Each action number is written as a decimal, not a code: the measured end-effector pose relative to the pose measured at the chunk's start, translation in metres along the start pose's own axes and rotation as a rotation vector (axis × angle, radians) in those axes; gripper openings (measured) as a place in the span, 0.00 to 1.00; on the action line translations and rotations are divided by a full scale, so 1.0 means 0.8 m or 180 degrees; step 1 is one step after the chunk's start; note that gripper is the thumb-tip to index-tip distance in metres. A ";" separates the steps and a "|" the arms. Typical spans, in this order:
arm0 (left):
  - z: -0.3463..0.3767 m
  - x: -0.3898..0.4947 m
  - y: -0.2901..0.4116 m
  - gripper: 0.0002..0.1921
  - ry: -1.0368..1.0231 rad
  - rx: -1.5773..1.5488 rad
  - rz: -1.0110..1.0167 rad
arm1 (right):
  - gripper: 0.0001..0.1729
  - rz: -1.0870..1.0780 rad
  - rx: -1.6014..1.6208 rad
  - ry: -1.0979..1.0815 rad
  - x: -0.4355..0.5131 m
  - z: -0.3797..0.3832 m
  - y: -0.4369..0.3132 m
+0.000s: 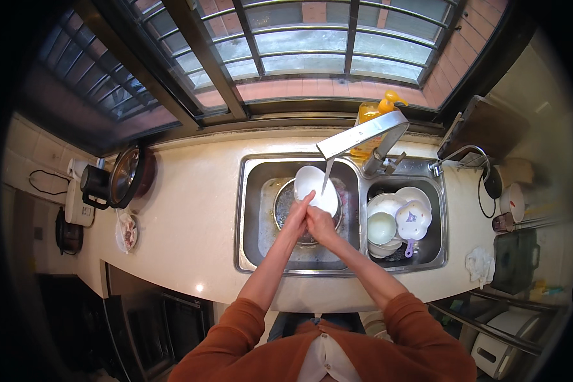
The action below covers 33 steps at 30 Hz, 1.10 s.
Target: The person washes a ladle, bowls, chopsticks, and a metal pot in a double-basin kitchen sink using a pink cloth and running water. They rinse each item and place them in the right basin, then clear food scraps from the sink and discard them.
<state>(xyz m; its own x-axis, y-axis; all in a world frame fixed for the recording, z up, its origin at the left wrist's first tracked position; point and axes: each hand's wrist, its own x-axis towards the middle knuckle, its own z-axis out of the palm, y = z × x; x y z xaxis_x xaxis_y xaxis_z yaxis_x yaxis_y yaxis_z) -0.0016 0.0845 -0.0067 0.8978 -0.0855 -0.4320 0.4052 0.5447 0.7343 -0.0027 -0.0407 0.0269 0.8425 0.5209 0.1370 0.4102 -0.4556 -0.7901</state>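
In the left sink basin (254, 219), a white bowl (310, 180) is tilted under the stream of running water (328, 174) from the faucet (363, 135). My left hand (296, 216) grips its near rim, thumb on top. Close against it, my right hand (321, 223) holds the same rim; its fingertips are hidden. Whether a second white dish is nested with the bowl I cannot tell. Beneath my hands, a round metal pan (279, 210) sits on the basin floor.
The right basin (438, 229) holds stacked dishes, including a pale green bowl (382, 228) and a purple-handled dish (413, 219). A yellow soap pump bottle (367, 113) stands behind the faucet. On the left counter are a lidded pot (126, 174) and a food dish (128, 232). A white cloth (480, 266) lies right.
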 end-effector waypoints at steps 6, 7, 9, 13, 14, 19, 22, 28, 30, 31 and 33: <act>-0.055 -0.005 0.019 0.24 0.1039 -0.0102 -0.0259 | 0.28 -0.1531 -0.2177 -0.0714 -0.019 -0.074 0.060; -0.062 -0.005 0.017 0.24 0.1186 0.0171 -0.0228 | 0.29 -0.1213 -0.1833 -0.0479 -0.020 -0.082 0.068; -0.066 -0.001 0.012 0.25 0.1013 0.0178 -0.0269 | 0.30 -0.0061 -0.1342 -0.0365 -0.015 -0.095 0.083; -0.049 0.005 -0.009 0.25 0.0090 -0.0001 -0.0241 | 0.20 0.1572 0.0511 0.0327 -0.012 -0.064 0.085; -0.044 0.001 -0.016 0.25 0.0013 -0.0184 -0.0068 | 0.18 0.1359 0.0753 0.1074 -0.012 -0.049 0.081; -0.056 -0.004 -0.029 0.26 0.0834 -0.0240 -0.0318 | 0.22 0.1757 -0.0217 -0.0032 0.010 -0.044 0.080; -0.058 0.028 -0.047 0.25 0.0801 -0.0677 -0.0556 | 0.18 0.0680 -0.0889 0.0515 0.048 -0.071 0.067; -0.035 0.104 -0.061 0.21 0.0980 -0.1370 -0.0494 | 0.31 -0.1028 -0.2256 0.0297 0.048 -0.111 0.015; -0.023 0.106 -0.054 0.19 0.0130 -0.1218 -0.0160 | 0.31 -0.1331 -0.2306 0.0364 0.028 -0.127 0.017; -0.019 0.102 -0.047 0.20 -0.0528 -0.1323 -0.0090 | 0.31 -0.1383 -0.2299 0.0420 0.016 -0.138 0.022; -0.004 0.091 -0.043 0.09 -0.0524 0.0668 0.0238 | 0.31 -0.1471 -0.2240 0.0828 -0.005 -0.163 0.036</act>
<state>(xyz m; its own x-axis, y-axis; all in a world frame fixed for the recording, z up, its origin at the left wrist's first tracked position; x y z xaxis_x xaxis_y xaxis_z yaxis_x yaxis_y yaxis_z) 0.0493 0.0623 -0.0652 0.9355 -0.1955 -0.2943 0.3483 0.3713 0.8607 0.0515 -0.1504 0.0813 0.5568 0.6212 0.5514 0.7773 -0.6237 -0.0823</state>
